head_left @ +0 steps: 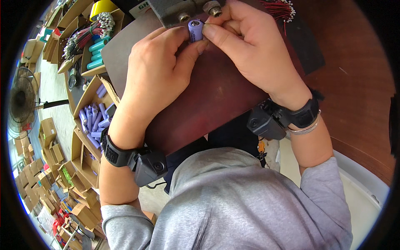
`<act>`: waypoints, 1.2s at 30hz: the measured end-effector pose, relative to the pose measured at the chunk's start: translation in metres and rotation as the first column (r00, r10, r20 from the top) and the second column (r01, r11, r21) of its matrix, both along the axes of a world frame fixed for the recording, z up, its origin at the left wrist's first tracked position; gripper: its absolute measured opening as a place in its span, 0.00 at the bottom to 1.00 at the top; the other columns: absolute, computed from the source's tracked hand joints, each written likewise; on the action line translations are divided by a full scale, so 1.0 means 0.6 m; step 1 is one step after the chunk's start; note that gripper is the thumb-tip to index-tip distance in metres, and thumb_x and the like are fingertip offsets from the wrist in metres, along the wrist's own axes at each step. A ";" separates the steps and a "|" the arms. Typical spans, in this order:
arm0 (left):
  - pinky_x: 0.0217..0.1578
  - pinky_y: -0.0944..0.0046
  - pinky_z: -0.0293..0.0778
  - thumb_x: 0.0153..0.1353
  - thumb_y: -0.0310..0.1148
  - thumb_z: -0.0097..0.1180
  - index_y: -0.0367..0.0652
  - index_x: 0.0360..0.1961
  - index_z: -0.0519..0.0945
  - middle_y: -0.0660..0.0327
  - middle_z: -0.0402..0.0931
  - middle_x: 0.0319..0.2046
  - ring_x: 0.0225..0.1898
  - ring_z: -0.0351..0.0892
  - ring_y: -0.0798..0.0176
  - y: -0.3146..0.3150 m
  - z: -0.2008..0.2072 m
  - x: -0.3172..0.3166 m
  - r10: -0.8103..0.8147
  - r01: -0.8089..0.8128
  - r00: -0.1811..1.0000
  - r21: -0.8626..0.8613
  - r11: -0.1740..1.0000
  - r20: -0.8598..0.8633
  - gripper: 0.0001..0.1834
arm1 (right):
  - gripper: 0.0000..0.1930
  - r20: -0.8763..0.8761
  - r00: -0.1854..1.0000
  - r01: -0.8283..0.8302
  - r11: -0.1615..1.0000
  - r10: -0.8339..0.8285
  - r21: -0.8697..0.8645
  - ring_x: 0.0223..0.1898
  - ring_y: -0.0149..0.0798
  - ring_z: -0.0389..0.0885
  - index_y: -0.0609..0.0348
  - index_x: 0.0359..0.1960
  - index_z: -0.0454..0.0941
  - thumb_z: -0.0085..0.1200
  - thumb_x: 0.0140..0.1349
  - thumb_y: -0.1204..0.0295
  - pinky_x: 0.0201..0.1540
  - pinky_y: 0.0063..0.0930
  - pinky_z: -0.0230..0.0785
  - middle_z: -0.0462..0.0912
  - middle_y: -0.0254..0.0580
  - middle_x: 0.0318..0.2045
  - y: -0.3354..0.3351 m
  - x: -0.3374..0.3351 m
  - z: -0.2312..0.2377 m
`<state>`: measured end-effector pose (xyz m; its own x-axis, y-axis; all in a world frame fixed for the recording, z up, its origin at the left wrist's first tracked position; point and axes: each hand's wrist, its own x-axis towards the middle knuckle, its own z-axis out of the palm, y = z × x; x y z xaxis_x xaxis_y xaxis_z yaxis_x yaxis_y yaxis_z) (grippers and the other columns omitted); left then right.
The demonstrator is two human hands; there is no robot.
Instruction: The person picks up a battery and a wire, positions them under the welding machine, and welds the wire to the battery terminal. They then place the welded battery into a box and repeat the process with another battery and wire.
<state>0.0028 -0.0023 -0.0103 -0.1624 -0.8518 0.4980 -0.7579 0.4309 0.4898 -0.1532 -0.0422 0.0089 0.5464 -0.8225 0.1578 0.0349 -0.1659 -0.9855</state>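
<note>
A short purple cylindrical battery cell (195, 35) is held with its metal-capped end upward, just below a dark metal machine head (173, 10) with two bolt-like fittings. My left hand (156, 68) closes on the cell from the left, thumb and forefinger gripping its lower part. From the right, my right hand (256, 48) is closed in a pinch, thumb tip against the cell's upper side. Whether something thin also sits in that pinch is hidden by the fingers. Under both hands lies a dark reddish-brown board (221, 96).
At left, a cardboard box (110, 89) holds many loose purple cells. Beyond it are teal cylinders (96, 54), bundled wires with white connectors (104, 23) and a yellow roll (102, 8). More red and black wires (283, 10) lie at far right. A fan (25, 98) stands left.
</note>
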 end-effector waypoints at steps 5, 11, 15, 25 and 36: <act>0.26 0.57 0.68 0.49 0.31 0.57 0.37 0.27 0.76 0.52 0.72 0.21 0.26 0.72 0.47 0.027 0.028 0.004 -0.015 0.014 1.000 0.025 1.000 0.021 0.08 | 0.02 -0.019 1.000 0.003 1.000 -0.002 0.019 0.22 0.20 0.69 0.66 0.29 0.68 0.45 0.59 0.80 0.24 0.16 0.62 0.72 0.33 0.20 0.007 -0.002 -0.001; 0.21 0.68 0.62 0.50 0.27 0.56 0.35 0.26 0.75 0.57 0.67 0.18 0.19 0.68 0.60 0.139 0.028 0.038 0.152 -0.073 0.962 0.324 0.943 -0.228 0.05 | 0.04 -0.175 0.875 0.367 0.854 -0.451 -0.369 0.25 0.53 0.78 0.61 0.26 0.73 0.49 0.54 0.74 0.28 0.36 0.71 0.78 0.53 0.24 0.047 0.038 -0.027; 0.23 0.75 0.62 0.55 0.27 0.53 0.32 0.31 0.75 0.63 0.73 0.24 0.22 0.68 0.73 0.207 0.024 0.053 0.234 -0.063 0.866 0.367 0.928 -0.442 0.07 | 0.05 -0.109 0.909 0.298 0.812 -0.401 -0.503 0.15 0.21 0.65 0.62 0.24 0.68 0.48 0.56 0.76 0.19 0.18 0.57 0.68 0.33 0.11 0.121 0.046 -0.029; 0.24 0.79 0.61 0.57 0.32 0.54 0.33 0.35 0.75 0.66 0.73 0.23 0.22 0.66 0.77 0.271 0.012 0.043 0.275 -0.126 0.770 0.286 0.950 -0.575 0.11 | 0.06 0.141 0.945 0.304 0.951 -0.294 -0.055 0.20 0.18 0.63 0.61 0.29 0.69 0.46 0.61 0.71 0.22 0.14 0.57 0.69 0.28 0.18 0.166 -0.053 0.024; 0.24 0.74 0.66 0.53 0.25 0.54 0.34 0.31 0.76 0.63 0.73 0.22 0.23 0.71 0.73 0.332 -0.028 0.041 0.256 -0.041 0.782 0.363 0.931 -0.569 0.06 | 0.11 -0.377 0.925 -0.194 0.918 0.053 -0.347 0.35 0.44 0.77 0.63 0.39 0.73 0.52 0.52 0.78 0.39 0.28 0.69 0.77 0.44 0.31 0.268 -0.062 -0.151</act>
